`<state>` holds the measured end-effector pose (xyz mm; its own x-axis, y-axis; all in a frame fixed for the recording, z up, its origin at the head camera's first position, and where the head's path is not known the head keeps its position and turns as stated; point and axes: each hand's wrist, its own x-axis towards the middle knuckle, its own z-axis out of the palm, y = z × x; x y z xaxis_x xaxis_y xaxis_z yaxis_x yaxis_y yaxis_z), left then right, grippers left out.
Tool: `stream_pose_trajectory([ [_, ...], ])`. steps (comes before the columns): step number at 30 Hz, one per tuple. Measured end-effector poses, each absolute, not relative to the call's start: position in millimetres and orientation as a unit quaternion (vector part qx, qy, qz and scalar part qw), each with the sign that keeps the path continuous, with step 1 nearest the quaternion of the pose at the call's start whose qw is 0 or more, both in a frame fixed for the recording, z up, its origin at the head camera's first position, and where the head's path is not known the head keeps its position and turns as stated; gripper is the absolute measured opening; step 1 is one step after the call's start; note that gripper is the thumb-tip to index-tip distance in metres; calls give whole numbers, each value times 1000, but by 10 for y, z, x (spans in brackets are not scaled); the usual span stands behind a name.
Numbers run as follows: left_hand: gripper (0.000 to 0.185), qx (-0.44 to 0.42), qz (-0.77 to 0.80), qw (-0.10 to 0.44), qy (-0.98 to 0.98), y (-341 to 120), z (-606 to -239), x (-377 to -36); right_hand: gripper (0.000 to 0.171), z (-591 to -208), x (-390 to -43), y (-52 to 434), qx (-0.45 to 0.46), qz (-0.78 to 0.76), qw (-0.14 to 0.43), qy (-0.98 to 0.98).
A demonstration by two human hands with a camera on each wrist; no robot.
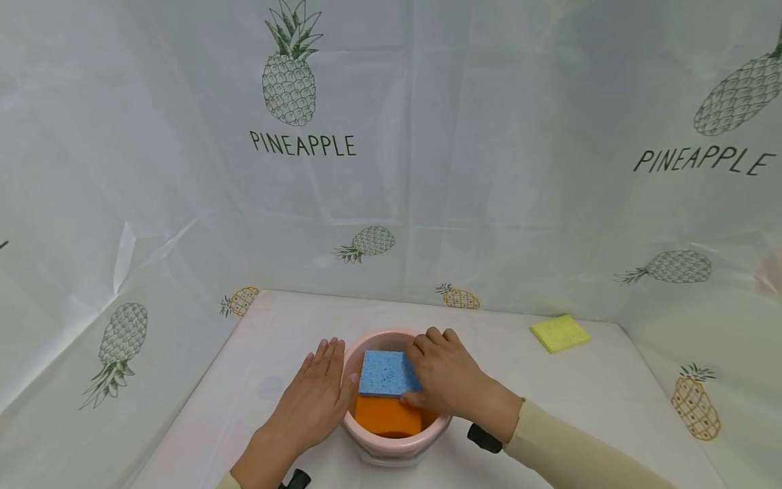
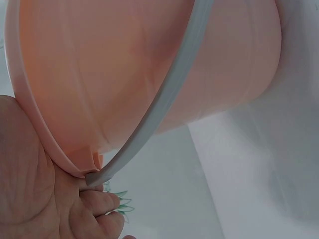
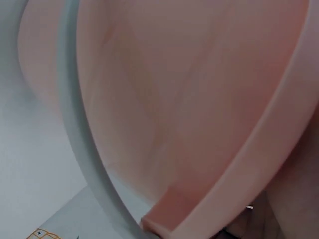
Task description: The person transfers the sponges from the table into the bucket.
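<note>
White plastic sheeting covers the counter (image 1: 611, 401) and runs up the walls behind it, so the whole setup is basically a little tent printed with pineapples.

Closest to the camera are the two hands and one pink bucket (image 1: 366, 438) sitting at the front middle of the counter. The left hand (image 1: 314, 397) lies flat against the bucket's left side, fingers straight and pressed together, thumb at the rim. The left wrist view shows the palm right up against the outer wall, with the bucket's pale grey handle (image 2: 164, 104) hanging down across it. The right hand (image 1: 449, 380) reaches over the right rim, fingers curled over the edge of a blue sponge (image 1: 385, 372), apparently pinching it with the thumb underneath. That blue one sits on top of an orange sponge (image 1: 387, 415) inside the bucket. The right wrist view only shows the bucket's wall and rim up close.

Sponge count: three total. Two in the bucket, plus one yellow sponge (image 1: 559, 333) lying flat well off to the back right, near the wall.

Behind that, the sheeting reads "PINEAPPLE" twice.
</note>
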<state>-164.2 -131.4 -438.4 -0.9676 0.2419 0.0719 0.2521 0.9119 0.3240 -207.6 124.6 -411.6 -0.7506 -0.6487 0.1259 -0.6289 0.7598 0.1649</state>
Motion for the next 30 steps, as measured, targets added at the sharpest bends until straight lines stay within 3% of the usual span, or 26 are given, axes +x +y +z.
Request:
stream_pose_trajectory([
  [6,70,-126,-168,19,-977,-1312,-4385,-1642,82,-4075,-2094,1325,348,-21,105,-931],
  [19,70,-122,-170,19,-978,-1309,-4381,-1630,62,-3894,-2333,1815,297,-4,249,-922],
  [30,70,-119,-176,17,-977,-1297,-4364,-1623,60,-4118,-2612,2533,276,-60,292,-914],
])
